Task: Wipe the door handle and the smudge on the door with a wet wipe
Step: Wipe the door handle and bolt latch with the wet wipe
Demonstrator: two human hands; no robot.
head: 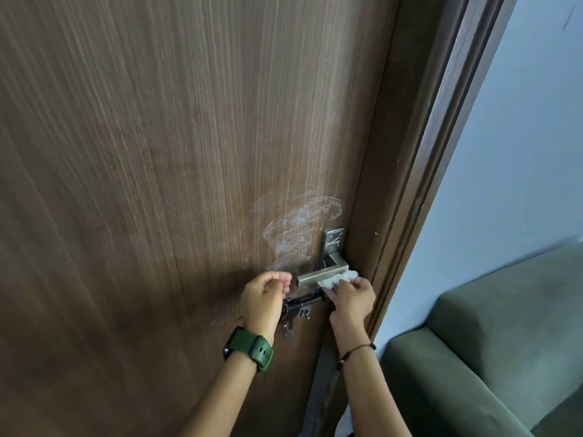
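Now your right hand (351, 299) pinches the crumpled white wet wipe (337, 278) against the brushed-metal lever door handle (321, 274) (white chalky smudge (299, 230) above); left hand (264, 294) loosely curled, holding nothing.

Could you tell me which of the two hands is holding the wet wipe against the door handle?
The right hand, with the thin cord bracelet, pinches the wet wipe under the door handle. The left hand, wearing the green watch, holds nothing.

One head-worn camera looks forward and down, close to the door (157, 184).
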